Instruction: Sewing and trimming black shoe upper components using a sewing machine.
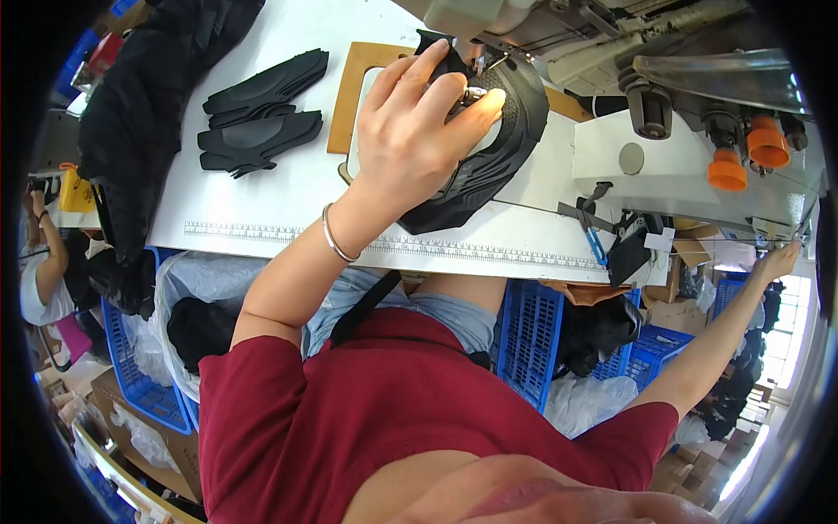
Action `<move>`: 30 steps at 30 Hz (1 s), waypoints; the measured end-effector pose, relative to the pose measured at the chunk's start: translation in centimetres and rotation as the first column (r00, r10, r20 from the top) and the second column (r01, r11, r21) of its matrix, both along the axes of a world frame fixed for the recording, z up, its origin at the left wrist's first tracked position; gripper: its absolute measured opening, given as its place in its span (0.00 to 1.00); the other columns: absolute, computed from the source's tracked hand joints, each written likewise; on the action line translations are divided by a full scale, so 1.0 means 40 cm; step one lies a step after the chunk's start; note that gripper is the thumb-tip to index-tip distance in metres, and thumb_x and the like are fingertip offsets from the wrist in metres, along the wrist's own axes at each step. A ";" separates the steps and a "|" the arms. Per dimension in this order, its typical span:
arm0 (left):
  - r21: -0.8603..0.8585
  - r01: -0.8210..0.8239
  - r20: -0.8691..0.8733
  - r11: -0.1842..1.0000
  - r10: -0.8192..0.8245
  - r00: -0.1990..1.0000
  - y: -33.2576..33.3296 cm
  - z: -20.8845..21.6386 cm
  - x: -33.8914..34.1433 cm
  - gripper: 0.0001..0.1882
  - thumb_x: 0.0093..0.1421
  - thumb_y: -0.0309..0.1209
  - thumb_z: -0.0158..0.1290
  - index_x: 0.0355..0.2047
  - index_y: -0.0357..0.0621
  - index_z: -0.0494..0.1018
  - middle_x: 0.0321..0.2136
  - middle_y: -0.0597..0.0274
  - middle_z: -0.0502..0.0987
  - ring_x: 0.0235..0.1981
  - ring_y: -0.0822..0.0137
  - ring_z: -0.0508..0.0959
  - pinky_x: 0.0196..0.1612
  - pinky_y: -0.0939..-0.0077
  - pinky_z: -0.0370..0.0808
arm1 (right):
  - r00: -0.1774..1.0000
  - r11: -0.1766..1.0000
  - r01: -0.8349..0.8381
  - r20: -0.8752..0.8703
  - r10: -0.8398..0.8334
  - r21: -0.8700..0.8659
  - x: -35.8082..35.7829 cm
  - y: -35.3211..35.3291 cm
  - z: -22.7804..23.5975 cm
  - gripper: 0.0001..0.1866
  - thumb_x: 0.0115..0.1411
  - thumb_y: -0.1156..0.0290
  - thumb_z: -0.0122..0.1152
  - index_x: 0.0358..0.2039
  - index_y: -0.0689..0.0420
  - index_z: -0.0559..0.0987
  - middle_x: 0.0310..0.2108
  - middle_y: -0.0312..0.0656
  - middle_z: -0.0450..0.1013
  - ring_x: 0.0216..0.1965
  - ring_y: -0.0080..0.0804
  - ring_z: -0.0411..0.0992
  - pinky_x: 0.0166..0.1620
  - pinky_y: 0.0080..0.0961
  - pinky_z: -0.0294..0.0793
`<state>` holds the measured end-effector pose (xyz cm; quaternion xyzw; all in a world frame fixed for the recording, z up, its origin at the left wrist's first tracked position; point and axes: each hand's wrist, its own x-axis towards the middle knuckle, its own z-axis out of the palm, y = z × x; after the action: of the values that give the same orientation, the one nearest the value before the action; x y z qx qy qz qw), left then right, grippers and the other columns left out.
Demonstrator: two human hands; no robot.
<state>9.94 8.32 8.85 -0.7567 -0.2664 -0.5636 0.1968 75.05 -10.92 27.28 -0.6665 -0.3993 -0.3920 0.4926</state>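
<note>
Under the head of a sewing machine (489, 17), a black textured piece like a shoe upper (515, 131) curves around on the white table. My left hand (415, 131) holds it down from above, fingers bent and spaced, with the thumb and forefinger close beside the lit metal presser foot (474, 93). What the fingertips press underneath is partly hidden. Far to the right, my right hand (777, 262) is raised at the machine's right end, touching or near a small metal part; its fingers are too small to make out.
Two stacks of black cut pieces (262, 140) lie left of a brown board (342, 105). Black material (131, 131) covers the table's left end. A ruler strip (419, 249) runs along the front edge. Blue-handled snips (596, 244) hang at right; blue crates (528, 341) stand below.
</note>
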 end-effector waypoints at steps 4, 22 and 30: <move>-0.005 0.018 0.011 1.000 -0.018 1.000 0.002 0.001 0.003 0.10 0.46 0.31 0.58 0.31 0.57 0.82 0.31 0.63 0.74 0.46 0.54 0.80 0.47 0.61 0.74 | 0.997 1.000 -0.022 -0.075 0.021 -0.012 0.019 -0.013 0.008 0.26 0.74 0.56 0.44 0.44 0.71 0.77 0.40 0.48 0.78 0.38 0.32 0.73 0.44 0.29 0.73; -0.007 0.011 -0.001 1.000 -0.011 1.000 0.000 0.001 0.002 0.09 0.47 0.31 0.58 0.30 0.58 0.82 0.31 0.65 0.74 0.47 0.55 0.81 0.47 0.62 0.73 | 0.971 0.989 0.114 -0.200 -0.132 -0.098 0.068 -0.020 0.042 0.22 0.67 0.60 0.46 0.37 0.69 0.80 0.31 0.43 0.78 0.31 0.31 0.70 0.37 0.32 0.70; 0.027 -0.057 0.008 0.998 0.057 0.998 -0.007 0.000 0.006 0.09 0.48 0.32 0.58 0.31 0.60 0.82 0.29 0.69 0.75 0.45 0.58 0.81 0.46 0.66 0.72 | 0.988 0.953 0.143 -0.023 -0.154 -0.266 0.147 -0.058 0.063 0.22 0.67 0.61 0.44 0.39 0.69 0.78 0.34 0.47 0.77 0.34 0.35 0.71 0.40 0.34 0.70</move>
<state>10.18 8.02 8.84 -0.7440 -0.2810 -0.5640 0.2222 80.93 -13.24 29.80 -0.7625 -0.3860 -0.3568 0.3773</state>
